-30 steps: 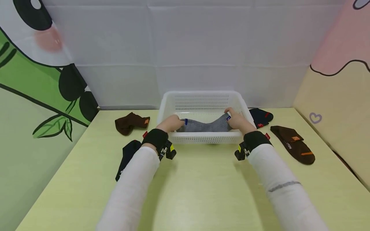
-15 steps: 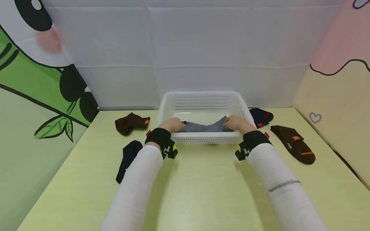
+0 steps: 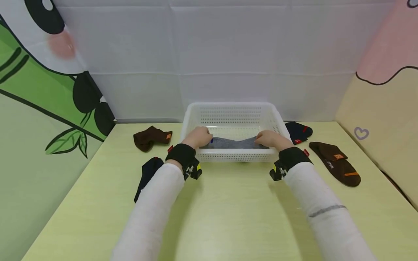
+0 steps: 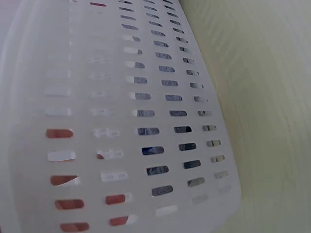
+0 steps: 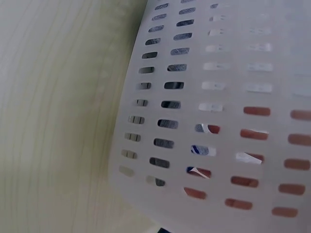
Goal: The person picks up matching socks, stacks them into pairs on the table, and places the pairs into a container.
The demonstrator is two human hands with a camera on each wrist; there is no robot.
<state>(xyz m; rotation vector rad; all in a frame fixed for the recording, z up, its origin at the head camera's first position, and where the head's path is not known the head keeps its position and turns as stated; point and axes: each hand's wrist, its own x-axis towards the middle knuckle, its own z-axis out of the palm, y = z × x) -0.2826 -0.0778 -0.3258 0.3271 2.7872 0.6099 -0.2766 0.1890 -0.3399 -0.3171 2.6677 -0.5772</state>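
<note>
Both hands' fingers point(image 3: 205, 136) on grey sock point(image 3: 233, 143)

We cannot see the fingertips of the left hand point(image 3: 198, 137) or the right hand point(image 3: 269, 139) — they dip behind the near wall of the white basket point(image 3: 235, 155). The bottom part of the grey sock point(image 3: 233, 143) is hidden by that wall too, so we cannot tell how the fingers lie on it. In both wrist views the basket wall point(image 4: 121, 121) fills almost the whole picture, and we see only bits of skin and grey cloth through the little holes point(image 5: 204, 128). The dark blue sock point(image 3: 147, 173) is partly covered by the left sleeve point(image 3: 153, 206). The words on the brown sock point(image 3: 336, 166) are too small to read.
</note>
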